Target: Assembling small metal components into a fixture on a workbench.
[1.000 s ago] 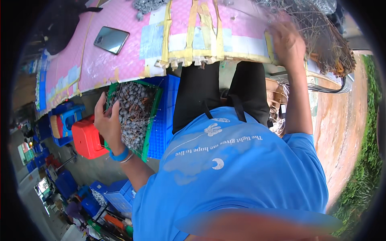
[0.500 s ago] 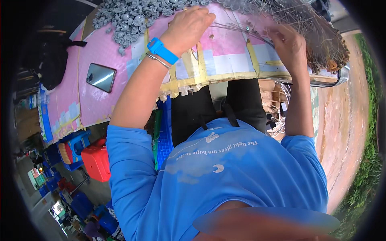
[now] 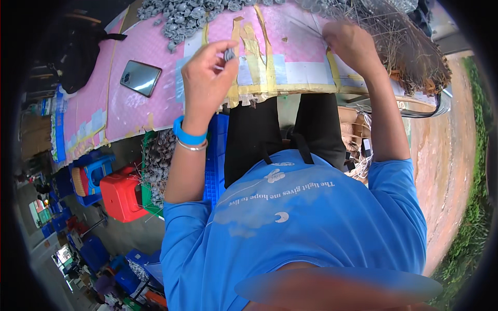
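Note:
My left hand (image 3: 205, 75) is raised over the near edge of the pink table, its fingers closed on a small grey round part (image 3: 229, 54). It looks like the cup-shaped grey parts (image 3: 189, 20) heaped at the far side. On the right, my right hand (image 3: 355, 49) is pinched beside the pile of thin metal wires (image 3: 384, 31). A few blurred thin wires (image 3: 308, 26) stick out leftward from its fingers. How many wires it grips is too blurred to tell.
A phone (image 3: 141, 78) lies on the table (image 3: 155, 106) at left, near a black bag (image 3: 72, 57). Below the table edge, a green crate (image 3: 150, 194) with grey parts stands beside a red stool (image 3: 120, 194). A carton with white cables (image 3: 363, 150) sits at right.
My left hand has drawn back from the wires toward me and left, and a grey part now shows in its fingers. My right hand has shifted slightly left and up. The green crate's contents have come into view.

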{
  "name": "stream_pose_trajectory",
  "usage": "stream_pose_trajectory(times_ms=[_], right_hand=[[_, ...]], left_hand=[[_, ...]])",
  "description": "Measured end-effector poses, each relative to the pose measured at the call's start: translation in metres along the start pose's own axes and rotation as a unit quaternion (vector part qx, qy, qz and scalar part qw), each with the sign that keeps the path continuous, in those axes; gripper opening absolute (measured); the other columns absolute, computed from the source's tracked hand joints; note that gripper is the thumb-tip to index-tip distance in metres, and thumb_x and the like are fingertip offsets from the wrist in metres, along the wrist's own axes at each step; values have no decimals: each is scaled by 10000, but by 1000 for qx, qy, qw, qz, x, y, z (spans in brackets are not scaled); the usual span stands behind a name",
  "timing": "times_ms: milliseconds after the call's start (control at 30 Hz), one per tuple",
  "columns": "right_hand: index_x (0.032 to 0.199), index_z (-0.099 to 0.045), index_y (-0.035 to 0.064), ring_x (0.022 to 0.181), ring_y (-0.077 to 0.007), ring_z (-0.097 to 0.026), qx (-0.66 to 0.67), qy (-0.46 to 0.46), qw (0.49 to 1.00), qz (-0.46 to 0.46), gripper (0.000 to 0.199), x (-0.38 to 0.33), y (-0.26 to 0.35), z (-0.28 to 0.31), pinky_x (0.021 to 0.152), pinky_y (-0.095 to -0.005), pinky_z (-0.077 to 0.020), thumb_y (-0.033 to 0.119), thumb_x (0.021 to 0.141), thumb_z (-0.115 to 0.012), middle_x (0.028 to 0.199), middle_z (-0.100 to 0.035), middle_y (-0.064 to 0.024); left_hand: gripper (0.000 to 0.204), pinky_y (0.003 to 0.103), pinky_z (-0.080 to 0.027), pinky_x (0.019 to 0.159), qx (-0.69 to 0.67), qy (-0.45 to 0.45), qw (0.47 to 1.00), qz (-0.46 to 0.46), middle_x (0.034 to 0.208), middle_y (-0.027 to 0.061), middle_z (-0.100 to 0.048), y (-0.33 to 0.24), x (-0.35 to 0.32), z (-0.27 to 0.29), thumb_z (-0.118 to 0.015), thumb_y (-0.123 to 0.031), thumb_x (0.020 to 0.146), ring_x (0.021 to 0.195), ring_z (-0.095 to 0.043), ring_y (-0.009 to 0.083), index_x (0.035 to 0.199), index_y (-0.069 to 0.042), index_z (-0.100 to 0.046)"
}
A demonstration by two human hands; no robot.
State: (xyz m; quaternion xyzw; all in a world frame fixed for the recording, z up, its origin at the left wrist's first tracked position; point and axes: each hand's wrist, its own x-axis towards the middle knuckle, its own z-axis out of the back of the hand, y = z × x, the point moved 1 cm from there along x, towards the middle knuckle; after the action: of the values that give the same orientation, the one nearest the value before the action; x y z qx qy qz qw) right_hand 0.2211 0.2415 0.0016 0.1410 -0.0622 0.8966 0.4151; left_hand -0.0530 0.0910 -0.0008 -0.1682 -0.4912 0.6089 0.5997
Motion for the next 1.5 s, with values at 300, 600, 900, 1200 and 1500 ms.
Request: stream_pose_trajectory(times_ms=[300, 600, 900, 1200, 1500], right_hand=[[889, -670, 60, 768, -337, -631, 45, -48, 998, 5, 157, -6, 35, -12, 679, -436, -489, 206, 836, -647, 780, -619, -143], [920, -666, 28, 713, -128, -635, 469, -129, 865, -125, 149, 11, 9, -5, 593, -268, -451, 146, 838, -626, 812, -696, -71], [1163, -575, -15, 763, -102, -633, 601, -87, 787, -109, 365, 2, 30, 6, 639, -220, -448, 132, 842, -667, 883, -717, -79], [1193, -529, -47, 800, -134, -672, 594, -105, 791, -98, 360, -27, 62, 11, 734, -237, -513, 7, 870, -679, 855, -708, -107], [1195, -556, 16, 767, -105, -667, 546, -68, 828, -105, 354, -29, 69, 7, 703, -220, -503, 15, 865, -685, 854, -711, -76]], left_hand=[[284, 216, -523, 583, -243, 71, 957, 145, 774, 75, -676, -21, -86, -10, -687, 11, 849, 676, -650, 94, 1128, 22, -635], [294, 228, -540, 614, -294, 154, 927, 172, 882, 64, -660, -29, -89, -18, -686, -6, 858, 708, -670, 105, 1147, 8, -633], [324, 250, -564, 603, -364, 149, 905, 163, 1055, 149, -632, -22, -26, -60, -651, -4, 871, 784, -709, 187, 1175, 86, -583], [411, 331, -628, 637, -457, 65, 877, 136, 1112, 210, -624, -28, 2, -82, -596, 63, 821, 895, -698, 241, 1221, 127, -523], [302, 310, -631, 601, -426, -2, 894, 139, 1037, 186, -628, -27, 9, -80, -590, 41, 847, 806, -717, 267, 1136, 127, -577]])
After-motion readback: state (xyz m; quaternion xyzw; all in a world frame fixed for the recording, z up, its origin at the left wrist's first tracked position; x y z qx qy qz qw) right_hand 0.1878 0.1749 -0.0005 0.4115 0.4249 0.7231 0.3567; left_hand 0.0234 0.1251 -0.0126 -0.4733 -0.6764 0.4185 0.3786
